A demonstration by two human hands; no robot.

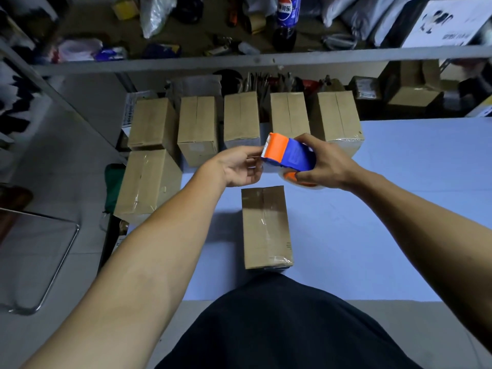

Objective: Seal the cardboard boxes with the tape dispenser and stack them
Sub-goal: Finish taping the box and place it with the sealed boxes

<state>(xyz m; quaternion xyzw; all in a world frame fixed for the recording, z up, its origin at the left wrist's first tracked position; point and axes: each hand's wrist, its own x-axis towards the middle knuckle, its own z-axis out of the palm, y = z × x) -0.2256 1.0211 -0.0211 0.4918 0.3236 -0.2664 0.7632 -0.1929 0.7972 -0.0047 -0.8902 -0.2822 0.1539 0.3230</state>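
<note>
Mid-sealing: right hand (pixel 323 166) clamped round the tape dispenser (pixel 288 155), held above the near box (pixel 265 227) on the desk (pixel 386 209). Left hand (pixel 239 166) pinching at its toothed end, probably freeing tape. Next: press tape down on the seam.

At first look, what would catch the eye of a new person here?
The orange and blue tape dispenser, held above the table by the right hand, with the left hand at its toothed end. Below it lies a taped cardboard box on the blue table.
</note>
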